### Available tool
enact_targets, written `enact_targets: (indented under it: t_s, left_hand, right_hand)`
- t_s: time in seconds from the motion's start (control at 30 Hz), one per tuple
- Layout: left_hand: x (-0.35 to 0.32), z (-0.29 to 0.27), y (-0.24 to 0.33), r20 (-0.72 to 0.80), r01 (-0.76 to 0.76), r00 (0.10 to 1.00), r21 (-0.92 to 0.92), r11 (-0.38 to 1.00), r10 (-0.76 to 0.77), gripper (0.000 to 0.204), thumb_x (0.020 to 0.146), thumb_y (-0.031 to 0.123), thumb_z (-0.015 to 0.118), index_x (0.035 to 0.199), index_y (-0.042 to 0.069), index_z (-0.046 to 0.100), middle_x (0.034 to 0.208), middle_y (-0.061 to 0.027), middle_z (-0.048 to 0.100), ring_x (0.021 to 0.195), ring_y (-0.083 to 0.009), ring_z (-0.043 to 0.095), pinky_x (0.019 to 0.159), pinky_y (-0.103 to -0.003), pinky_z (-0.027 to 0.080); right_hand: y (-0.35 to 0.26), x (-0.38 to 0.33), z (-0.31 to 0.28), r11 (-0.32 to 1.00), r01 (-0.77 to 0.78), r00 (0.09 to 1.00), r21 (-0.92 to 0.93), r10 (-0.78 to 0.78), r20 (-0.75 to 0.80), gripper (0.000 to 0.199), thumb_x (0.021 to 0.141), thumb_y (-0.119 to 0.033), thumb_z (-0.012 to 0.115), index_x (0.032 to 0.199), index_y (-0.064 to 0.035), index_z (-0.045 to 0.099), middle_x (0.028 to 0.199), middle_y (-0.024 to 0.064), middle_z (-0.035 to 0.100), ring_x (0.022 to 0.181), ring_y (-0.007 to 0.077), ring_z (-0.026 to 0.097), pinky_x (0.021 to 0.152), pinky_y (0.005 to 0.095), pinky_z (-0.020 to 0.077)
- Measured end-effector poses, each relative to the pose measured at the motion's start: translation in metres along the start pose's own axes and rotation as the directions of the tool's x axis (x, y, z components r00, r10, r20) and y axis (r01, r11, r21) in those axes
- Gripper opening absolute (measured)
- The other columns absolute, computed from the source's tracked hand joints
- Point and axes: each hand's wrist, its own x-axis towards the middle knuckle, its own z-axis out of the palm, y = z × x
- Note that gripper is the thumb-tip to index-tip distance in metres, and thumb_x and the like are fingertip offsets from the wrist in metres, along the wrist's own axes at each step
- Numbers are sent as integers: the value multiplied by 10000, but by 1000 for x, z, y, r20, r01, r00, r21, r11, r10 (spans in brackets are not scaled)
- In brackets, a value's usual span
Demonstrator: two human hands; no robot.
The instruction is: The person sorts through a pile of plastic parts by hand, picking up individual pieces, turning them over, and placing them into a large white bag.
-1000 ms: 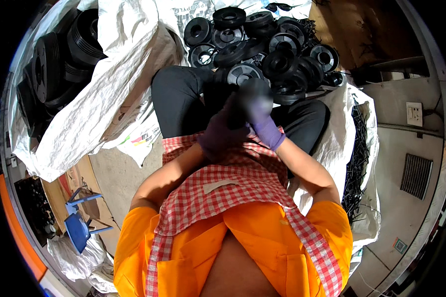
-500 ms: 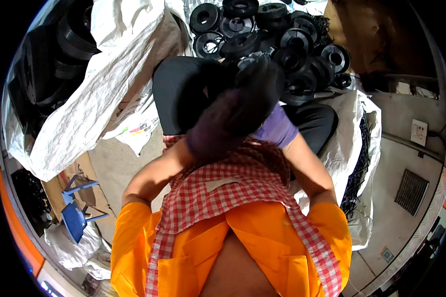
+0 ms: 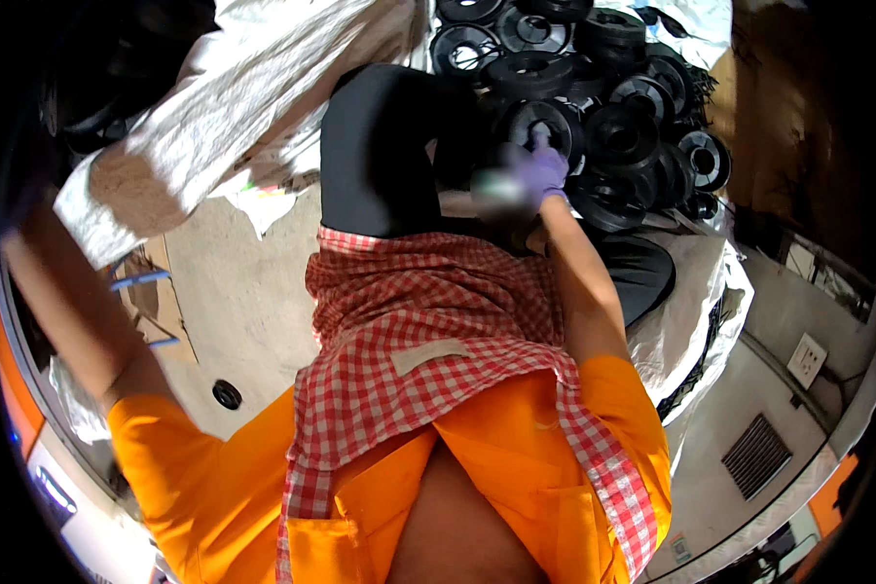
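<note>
Grey floor [image 3: 243, 292] is being framed by a crumpled white sack [image 3: 263, 107] at left and a socket plate [image 3: 806, 360] at right. Heaped black rings [image 3: 599, 136] are being kept beyond the knees. A grey-faced ring [image 3: 562, 122] at the heap's near side is apparently being touched by the purple-gloved right hand [image 3: 543, 173], a finger being held at its hub; grasped or not, cannot tell. The left hand [image 3: 29, 209] is being held out beside the sack, lost in shadow and blur; its state cannot be told. Dark pieces [image 3: 107, 78] are being held in the sack. Progress, judged: partway at most; plenty of rings are being left in the heap, no finished count is being shown.
</note>
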Motion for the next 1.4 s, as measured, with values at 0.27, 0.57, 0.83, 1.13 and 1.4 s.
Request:
enact_targets:
  t_s: [0.27,0.57,0.83,1.13,1.4]
  left_hand:
    - [-89,283,74,751,754,656,-657,7,-81,511,795,167,719,1240,7,523,1024,-77,651,919,-131,611,828,-277,499]
    - [-52,287,43,823,789,563,-562,-247,-75,387,791,162,667,1149,47,577,988,-45,635,925,-134,592,847,-289,472]
    - [-39,312,51,836,790,532,-548,-276,-136,467,778,125,689,1214,50,538,1034,-45,626,925,-134,589,842,-289,475]
    - [-50,299,55,747,744,629,-659,-113,-215,420,770,65,694,1164,45,548,994,-30,619,917,-133,583,839,-292,472]
    - [-123,251,87,864,895,445,-424,-136,236,504,786,19,609,1273,64,489,1176,-53,566,1058,-146,524,914,-303,423]
  right_hand:
    - [-41,-111,-95,684,686,675,248,-471,-567,564,778,-279,648,1225,32,503,1065,223,584,990,364,575,896,420,434]
    - [-46,-23,84,880,333,935,339,-355,4,241,862,-51,528,1098,-37,578,1066,119,580,967,213,568,849,314,466]
    - [-61,36,194,953,279,957,-120,-286,-44,287,862,-107,567,1144,-61,590,1160,127,571,1057,250,556,883,351,467]
    - [15,-70,4,762,448,882,468,-289,-373,225,882,-191,573,1037,-41,640,1168,139,521,918,202,558,839,314,457]
    - [-21,-144,-64,595,775,591,213,-563,-578,193,772,-206,617,888,-55,585,1254,241,457,1180,440,428,974,491,360]
